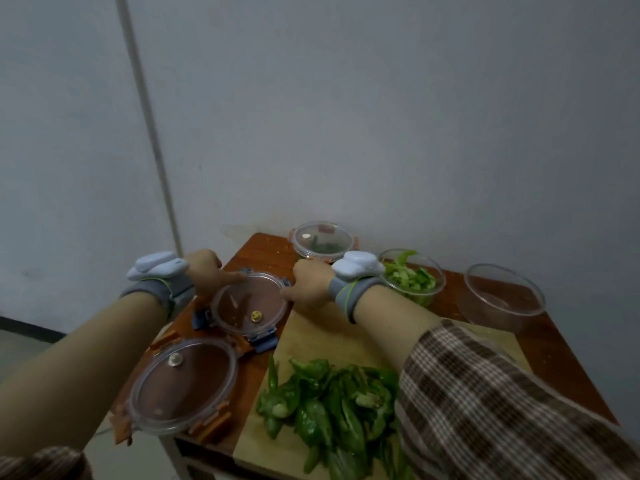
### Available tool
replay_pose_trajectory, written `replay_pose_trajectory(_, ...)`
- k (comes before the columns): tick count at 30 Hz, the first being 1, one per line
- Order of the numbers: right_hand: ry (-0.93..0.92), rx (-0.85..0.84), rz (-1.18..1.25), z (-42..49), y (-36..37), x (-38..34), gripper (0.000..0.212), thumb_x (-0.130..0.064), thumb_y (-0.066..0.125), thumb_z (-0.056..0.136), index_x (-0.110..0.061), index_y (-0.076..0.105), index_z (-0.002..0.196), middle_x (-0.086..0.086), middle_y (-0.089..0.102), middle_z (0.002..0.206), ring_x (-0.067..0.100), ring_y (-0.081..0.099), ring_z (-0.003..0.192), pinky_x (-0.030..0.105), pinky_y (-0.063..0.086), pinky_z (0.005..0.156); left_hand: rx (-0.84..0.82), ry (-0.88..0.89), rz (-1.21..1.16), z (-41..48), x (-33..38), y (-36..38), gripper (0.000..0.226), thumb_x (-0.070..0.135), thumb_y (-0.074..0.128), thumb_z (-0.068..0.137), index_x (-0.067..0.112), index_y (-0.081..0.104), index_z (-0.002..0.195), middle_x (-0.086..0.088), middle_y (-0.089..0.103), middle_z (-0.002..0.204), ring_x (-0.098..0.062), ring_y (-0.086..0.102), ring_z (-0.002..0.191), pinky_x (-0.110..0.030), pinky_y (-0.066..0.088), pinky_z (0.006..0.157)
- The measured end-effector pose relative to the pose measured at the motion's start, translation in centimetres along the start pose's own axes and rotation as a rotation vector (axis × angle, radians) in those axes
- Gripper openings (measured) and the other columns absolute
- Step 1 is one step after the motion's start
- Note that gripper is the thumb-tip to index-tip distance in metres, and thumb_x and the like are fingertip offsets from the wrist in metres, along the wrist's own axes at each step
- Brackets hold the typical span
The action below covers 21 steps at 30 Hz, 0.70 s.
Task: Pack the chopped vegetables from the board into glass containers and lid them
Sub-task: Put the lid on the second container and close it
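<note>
A round clear lid with blue clips (250, 304) lies on the table's left side. My left hand (207, 273) holds its far left rim and my right hand (310, 284) holds its right rim. A pile of chopped green peppers (329, 407) sits on the wooden board (322, 337) near me. Nearer, at the left edge, rests a second clear lid with orange clips (180, 386). A glass bowl of green vegetable pieces (414, 277) stands behind my right wrist. At the back is a lidded glass container (322, 242) with greens inside. An empty glass bowl (502, 297) stands at the right.
The brown table (561, 362) is small and pushed into a corner of grey walls. Its left and near edges drop to the floor. Both wrists carry pale blue bands with devices. My plaid sleeve covers the board's right part.
</note>
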State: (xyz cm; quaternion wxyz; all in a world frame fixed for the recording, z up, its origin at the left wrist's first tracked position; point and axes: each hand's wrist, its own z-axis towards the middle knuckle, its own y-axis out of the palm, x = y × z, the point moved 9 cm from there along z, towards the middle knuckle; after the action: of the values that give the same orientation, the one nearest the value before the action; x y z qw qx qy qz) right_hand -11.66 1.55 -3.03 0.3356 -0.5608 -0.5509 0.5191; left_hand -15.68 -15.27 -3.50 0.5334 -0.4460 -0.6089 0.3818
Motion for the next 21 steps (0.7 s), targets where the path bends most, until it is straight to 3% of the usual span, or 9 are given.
replay_pose_trajectory(2, 0.051, -0.02, -0.032, 1.0, 0.9, -0.1, 0.045, -0.033, 0.047, 0.096, -0.011, 0.039, 0.058, 0.004, 0.04, 0.058, 0.018, 0.038, 0.05, 0.028, 0.031, 0.045, -0.028, 0.001, -0.096, 0.1, -0.4, 0.9, 0.039, 0.051, 0.066, 0.081, 0.012, 0.062, 0.078, -0.005, 0.062, 0.085, -0.019, 0.056, 0.075, -0.028, 0.04, 0.058)
replay_pose_trajectory(5, 0.091, -0.04, 0.032, 1.7, 1.4, -0.2, 0.042, -0.029, 0.046, 0.097, -0.011, 0.039, 0.059, 0.004, 0.04, 0.059, 0.018, 0.036, 0.05, 0.028, 0.029, 0.045, -0.076, 0.0, -0.179, 0.2, -0.3, 2.2, 0.041, 0.046, 0.065, 0.083, 0.006, 0.073, 0.089, -0.005, 0.066, 0.084, -0.018, 0.059, 0.075, -0.027, 0.043, 0.067)
replay_pose_trajectory(10, 0.098, 0.062, 0.141, 1.8, 0.1, 0.1, 0.038, -0.024, 0.051, 0.091, -0.013, 0.039, 0.057, 0.004, 0.04, 0.058, 0.02, 0.04, 0.053, 0.027, 0.031, 0.047, -0.055, 0.009, -0.301, 0.6, -0.8, 2.0, 0.039, 0.044, 0.062, 0.086, 0.006, 0.07, 0.088, -0.009, 0.066, 0.085, -0.02, 0.059, 0.074, -0.028, 0.045, 0.069)
replay_pose_trajectory(13, 0.024, 0.231, 0.248, 1.0, -2.3, -0.2, 0.041, -0.031, 0.058, 0.085, -0.015, 0.038, 0.054, 0.004, 0.042, 0.053, 0.023, 0.045, 0.054, 0.03, 0.037, 0.053, 0.045, 0.08, -0.54, 0.5, -0.8, -0.1, 0.03, 0.039, 0.061, 0.089, 0.009, 0.068, 0.085, -0.011, 0.067, 0.087, -0.018, 0.056, 0.069, -0.022, 0.046, 0.06)
replay_pose_trajectory(17, -0.117, 0.547, 0.17, -1.8, -7.1, -1.4, 0.04, -0.037, 0.06, 0.083, -0.018, 0.033, 0.061, -0.002, 0.037, 0.054, 0.021, 0.038, 0.053, 0.031, 0.03, 0.051, 0.193, 0.197, -0.931, -1.3, 0.9, -3.5, 0.011, 0.032, 0.062, 0.09, 0.021, 0.064, 0.088, 0.002, 0.067, 0.082, -0.007, 0.064, 0.069, -0.014, 0.043, 0.06)
replay_pose_trajectory(19, -0.18, 0.679, 0.121, -3.5, -9.4, -1.5, 0.034, -0.039, 0.058, 0.083, -0.016, 0.038, 0.066, -0.002, 0.041, 0.057, 0.025, 0.045, 0.057, 0.032, 0.034, 0.054, 0.241, 0.27, -1.07, -2.1, 2.3, -5.2, 0.014, 0.03, 0.062, 0.089, 0.021, 0.065, 0.1, 0.003, 0.068, 0.087, -0.001, 0.066, 0.07, -0.015, 0.046, 0.065)
replay_pose_trajectory(21, -0.209, 0.783, 0.087, -5.2, -11.6, -0.8, 0.027, -0.039, 0.058, 0.083, -0.016, 0.047, 0.074, -0.001, 0.049, 0.062, 0.027, 0.051, 0.062, 0.033, 0.039, 0.056, 0.319, 0.295, -1.093, -2.6, 3.5, -6.7, 0.023, 0.032, 0.065, 0.088, 0.019, 0.064, 0.107, 0.0, 0.066, 0.089, -0.009, 0.064, 0.078, -0.021, 0.049, 0.067)
